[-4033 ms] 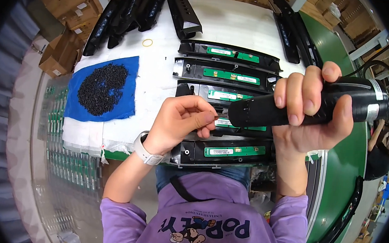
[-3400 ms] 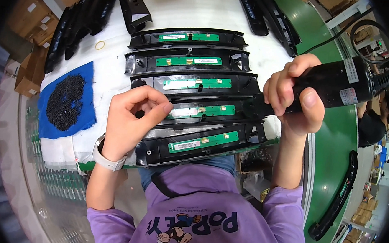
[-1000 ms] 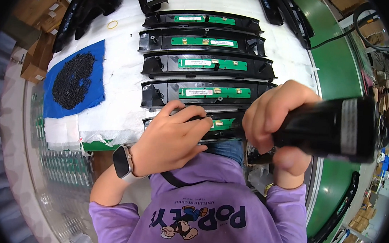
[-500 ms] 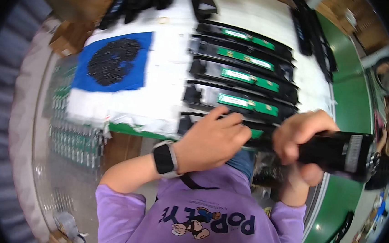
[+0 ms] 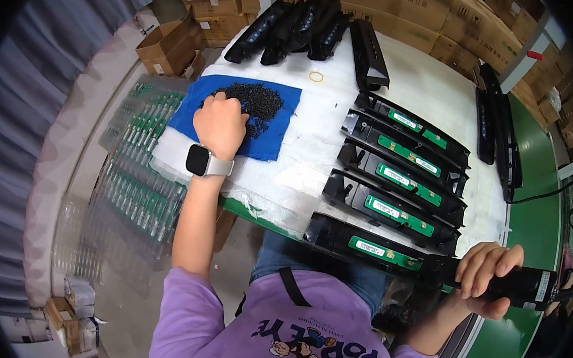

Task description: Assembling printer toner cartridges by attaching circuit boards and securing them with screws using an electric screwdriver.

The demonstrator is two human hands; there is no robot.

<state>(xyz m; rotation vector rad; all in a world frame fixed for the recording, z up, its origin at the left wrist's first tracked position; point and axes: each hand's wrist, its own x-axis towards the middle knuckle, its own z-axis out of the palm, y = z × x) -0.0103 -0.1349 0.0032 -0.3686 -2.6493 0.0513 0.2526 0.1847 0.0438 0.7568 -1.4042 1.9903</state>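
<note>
I grip the power screwdriver (image 5: 525, 288) in the right hand (image 5: 484, 277); whether the left hand (image 5: 220, 127) pinches any screws (image 5: 262, 106), I cannot tell. Careless sweeping could scatter them off the cloth (image 5: 270, 145).

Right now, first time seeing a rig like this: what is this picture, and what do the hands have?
No machine: these are a person's own bare hands, seen from above by a fisheye camera on the head, so straight edges bend. The right hand grips a black corded tool. The left hand is at a pile of small black pieces on a blue cloth; its fingertips are too hidden to tell if it holds one. Five black shells, each with a green board, line the white-topped table.
</note>
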